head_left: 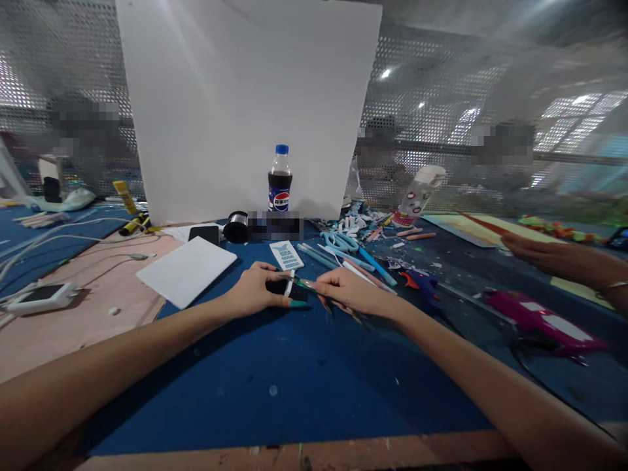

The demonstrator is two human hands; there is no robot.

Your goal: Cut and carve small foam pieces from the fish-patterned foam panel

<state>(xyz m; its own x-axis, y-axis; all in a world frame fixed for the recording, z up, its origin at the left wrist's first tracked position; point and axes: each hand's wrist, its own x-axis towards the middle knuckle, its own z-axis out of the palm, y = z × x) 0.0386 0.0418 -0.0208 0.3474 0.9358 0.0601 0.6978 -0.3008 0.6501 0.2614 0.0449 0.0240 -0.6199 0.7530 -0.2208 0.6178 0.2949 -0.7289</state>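
Both my hands meet over the blue mat [275, 373] in the middle of the table. My left hand [255, 291] is closed around a small dark object [279, 286] with a thin white strip across it. My right hand [346, 290] pinches a thin, dark, pointed tool [305, 284] whose tip touches that object. What exactly the dark object is stays unclear.
A white foam sheet [186, 269] lies to the left, a white board [245, 104] stands behind with a cola bottle [280, 180] before it. Blue sticks and scraps [343, 252], a blue glue gun [424, 284] and a pink glue gun [540, 320] lie right. Another person's hand [554, 255] reaches in at right.
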